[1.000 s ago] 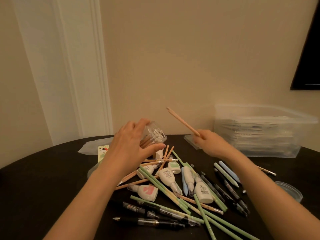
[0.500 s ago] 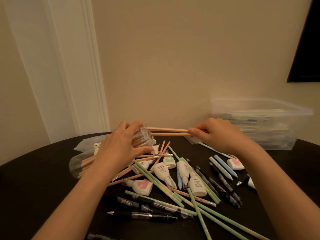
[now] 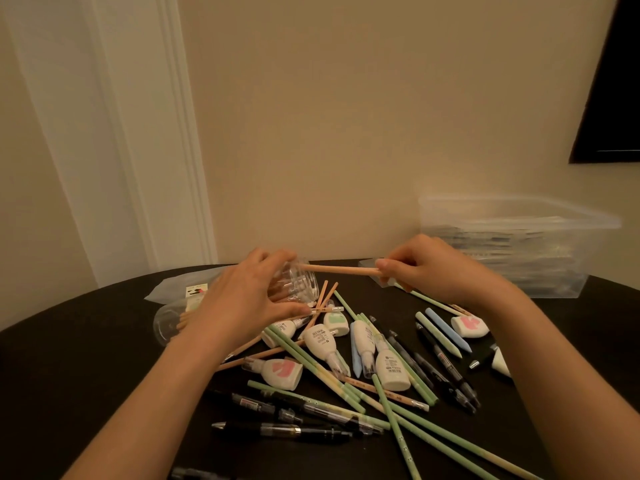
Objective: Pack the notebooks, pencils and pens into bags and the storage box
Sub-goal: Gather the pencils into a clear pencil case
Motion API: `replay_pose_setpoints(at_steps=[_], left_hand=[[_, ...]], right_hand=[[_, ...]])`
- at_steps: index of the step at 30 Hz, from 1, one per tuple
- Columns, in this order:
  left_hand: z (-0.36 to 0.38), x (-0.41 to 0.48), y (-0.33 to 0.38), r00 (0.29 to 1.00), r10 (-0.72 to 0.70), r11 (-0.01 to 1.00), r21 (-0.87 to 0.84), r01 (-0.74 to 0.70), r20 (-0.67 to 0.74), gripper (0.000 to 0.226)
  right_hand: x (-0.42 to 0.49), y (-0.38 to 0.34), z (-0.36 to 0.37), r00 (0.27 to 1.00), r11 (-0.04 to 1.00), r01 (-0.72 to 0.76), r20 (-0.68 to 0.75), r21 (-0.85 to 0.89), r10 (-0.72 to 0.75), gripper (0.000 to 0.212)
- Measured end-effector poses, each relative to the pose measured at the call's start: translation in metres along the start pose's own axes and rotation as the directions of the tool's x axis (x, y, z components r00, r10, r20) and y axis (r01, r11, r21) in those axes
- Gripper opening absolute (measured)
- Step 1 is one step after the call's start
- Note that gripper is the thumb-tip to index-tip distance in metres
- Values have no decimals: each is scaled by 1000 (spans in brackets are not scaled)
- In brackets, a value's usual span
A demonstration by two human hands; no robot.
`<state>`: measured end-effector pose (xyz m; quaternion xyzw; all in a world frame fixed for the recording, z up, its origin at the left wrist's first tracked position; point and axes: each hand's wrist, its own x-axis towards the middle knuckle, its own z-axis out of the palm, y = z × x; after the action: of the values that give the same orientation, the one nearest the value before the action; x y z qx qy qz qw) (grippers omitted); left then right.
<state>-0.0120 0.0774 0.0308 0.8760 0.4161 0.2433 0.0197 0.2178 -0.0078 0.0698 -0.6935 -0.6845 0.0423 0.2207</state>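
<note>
**Pencil held at the mouth of the bag**

The right hand (image 3: 427,268) pinches one end of a tan pencil (image 3: 341,269) between the thumb and curled fingers. The pencil lies almost level and points left. Its far tip sits at the open mouth of a clear plastic bag (image 3: 299,284).

The left hand (image 3: 242,301) grips that bag near its opening, with fingers over the top and the thumb underneath. The bag is raised off the table (image 3: 69,375) at the mouth. Its closed end trails to the left behind the wrist, and more tan pencils show through the plastic there.

Just below and near to both hands lies a loose heap of stationery. Green pencils (image 3: 383,400) cross it at angles. White correction tape dispensers (image 3: 320,341) sit in the middle of the heap. Black pens (image 3: 277,428) lie along its near edge and on the right. Two pale blue and green sticks (image 3: 445,327) rest under the right forearm.

Far right, against the wall, stands the clear storage box (image 3: 519,216). It is open-topped, with flat items stacked inside. What those items are cannot be made out through the plastic.
</note>
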Motion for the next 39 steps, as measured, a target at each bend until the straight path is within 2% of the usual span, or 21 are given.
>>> replay_pose_setpoints(at_steps=[10, 15, 21, 23, 28, 31, 33, 35, 37, 39], left_hand=[[-2, 0, -2, 999, 30, 995, -101, -28, 27, 78], [-3, -1, 1, 998, 44, 996, -83, -40, 51, 79], [-2, -2, 11, 993, 93, 991, -99, -85, 75, 78], [-1, -3, 12, 991, 104, 992, -80, -97, 84, 78], [1, -3, 14, 989, 116, 993, -39, -113, 94, 77], [1, -4, 15, 989, 116, 991, -72, -110, 91, 78], [1, -4, 16, 991, 110, 989, -105, -101, 79, 79], [0, -4, 17, 994, 91, 986, -148, -82, 57, 80], [-2, -3, 17, 998, 51, 978, -203, -45, 22, 84], [-4, -4, 18, 999, -1, 960, -279, -12, -44, 89]], right_hand=[[0, 8, -3, 993, 999, 35, -113, -4, -35, 34], [-3, 7, -7, 998, 995, 66, -18, 69, -64, 27], [-2, -9, 4, 976, 986, 158, 160, -45, -149, 25], [-1, -12, 8, 971, 983, 180, 165, -34, -172, 24], [3, -17, 21, 993, 980, 119, -1, 162, -120, 15], [4, -20, 31, 990, 948, 85, -137, 308, -44, 18], [5, -24, 36, 979, 879, 86, -201, 468, 11, 13], [6, -26, 39, 975, 762, 104, -216, 639, 47, 5], [8, -27, 41, 974, 659, 129, -221, 741, 58, 12], [9, -26, 43, 963, 610, 175, -263, 773, 57, 16]])
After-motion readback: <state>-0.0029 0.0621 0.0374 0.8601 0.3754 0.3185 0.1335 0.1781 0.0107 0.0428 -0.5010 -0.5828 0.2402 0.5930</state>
